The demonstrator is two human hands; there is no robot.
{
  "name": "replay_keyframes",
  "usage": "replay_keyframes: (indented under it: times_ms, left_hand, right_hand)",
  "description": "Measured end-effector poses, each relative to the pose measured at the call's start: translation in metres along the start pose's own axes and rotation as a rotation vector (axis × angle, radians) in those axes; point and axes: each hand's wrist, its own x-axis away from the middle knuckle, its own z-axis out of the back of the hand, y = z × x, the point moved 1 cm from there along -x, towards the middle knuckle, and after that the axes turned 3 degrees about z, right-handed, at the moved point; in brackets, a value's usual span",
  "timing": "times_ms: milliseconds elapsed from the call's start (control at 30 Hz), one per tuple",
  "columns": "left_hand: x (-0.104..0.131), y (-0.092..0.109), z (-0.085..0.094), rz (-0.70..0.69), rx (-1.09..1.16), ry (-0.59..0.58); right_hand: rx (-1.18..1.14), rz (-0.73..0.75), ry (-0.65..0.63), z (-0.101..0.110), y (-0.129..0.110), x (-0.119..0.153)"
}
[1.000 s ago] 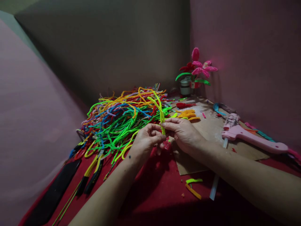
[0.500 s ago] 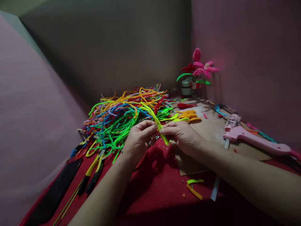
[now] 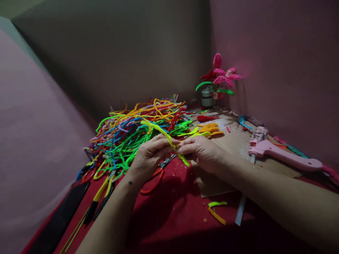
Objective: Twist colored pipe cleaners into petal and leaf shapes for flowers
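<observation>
Yellow-green fuzzy stems [image 3: 162, 129] run between my hands, their long end reaching up and left over the pile and a short end pointing down and right. My left hand [image 3: 153, 150] pinches them from the left. From the right, my right hand [image 3: 194, 148] pinches the same stems, its fingertips close beside those of my left hand. Red-handled scissors [image 3: 157, 180] lie on the red cloth below my left hand, partly covered by it.
A pile of colored fuzzy stems [image 3: 127, 134] lies behind my left hand. Pliers [image 3: 97, 197] are at the left. At the right, a pink glue gun [image 3: 286, 155] rests on a board [image 3: 233, 141]. Pink flowers [image 3: 226, 77] stand behind.
The long end of the yellow-green stems has swung left and lower. My left hand has shifted slightly left, and more of the red-handled scissors shows. The whole view has moved a little.
</observation>
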Motion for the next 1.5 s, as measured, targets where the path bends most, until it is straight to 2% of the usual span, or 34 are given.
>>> replay_keyframes:
  times_ms: [100,167,433,567,700,800,867,933,1000,1033,1100,1167,1233,1333,1433,1500]
  left_hand:
    - [0.002,0.004,0.005,-0.187,-0.272,0.030]
    - [0.004,0.004,0.007,-0.261,-0.400,0.049]
    - [0.008,0.001,0.007,-0.512,-0.666,0.046]
    - [0.010,0.005,0.004,-0.513,-0.799,-0.067]
    - [0.014,0.008,-0.002,-0.506,-0.911,-0.136]
    - [0.015,0.009,-0.006,-0.381,-0.900,-0.046]
    - [0.013,0.009,-0.008,-0.179,-0.726,0.013]
    - [0.009,0.005,-0.009,0.139,-0.388,0.005]
    - [0.006,-0.001,-0.012,0.463,0.059,-0.052]
    - [0.005,-0.005,-0.013,0.579,0.273,-0.078]
    - [0.003,-0.010,-0.015,0.721,0.593,-0.141]
    - [0.002,-0.012,-0.015,0.748,0.725,-0.179]
    - [0.002,-0.010,-0.013,0.685,0.668,-0.148]
    - [0.004,-0.003,-0.010,0.471,0.316,0.034]
    - [0.007,0.004,-0.008,0.096,-0.180,0.282]
    - [0.009,0.006,-0.008,-0.159,-0.461,0.408]
  right_hand:
    - [0.062,0.019,-0.023,0.001,-0.003,0.001]
    - [0.123,0.044,-0.030,0.001,-0.005,0.003]
    - [0.354,0.066,-0.037,-0.002,-0.011,0.006]
    - [0.530,0.081,-0.005,-0.001,-0.008,0.005]
    - [0.838,0.209,0.014,-0.003,-0.009,0.007]
    - [1.051,0.358,0.031,-0.005,-0.010,0.009]
    - [1.178,0.485,0.057,-0.006,-0.008,0.012]
    - [1.321,0.638,0.070,-0.006,-0.005,0.014]
    - [1.476,0.799,0.057,-0.006,-0.002,0.017]
    - [1.541,0.875,0.047,-0.006,-0.001,0.018]
    - [1.623,0.987,0.032,-0.006,0.000,0.020]
    - [1.604,1.011,0.039,-0.006,-0.001,0.020]
    - [1.469,0.939,0.067,-0.005,-0.004,0.018]
    - [1.120,0.697,0.117,-0.003,-0.010,0.013]
    - [0.784,0.433,0.107,0.000,-0.013,0.008]
    - [0.590,0.314,0.082,0.002,-0.013,0.005]
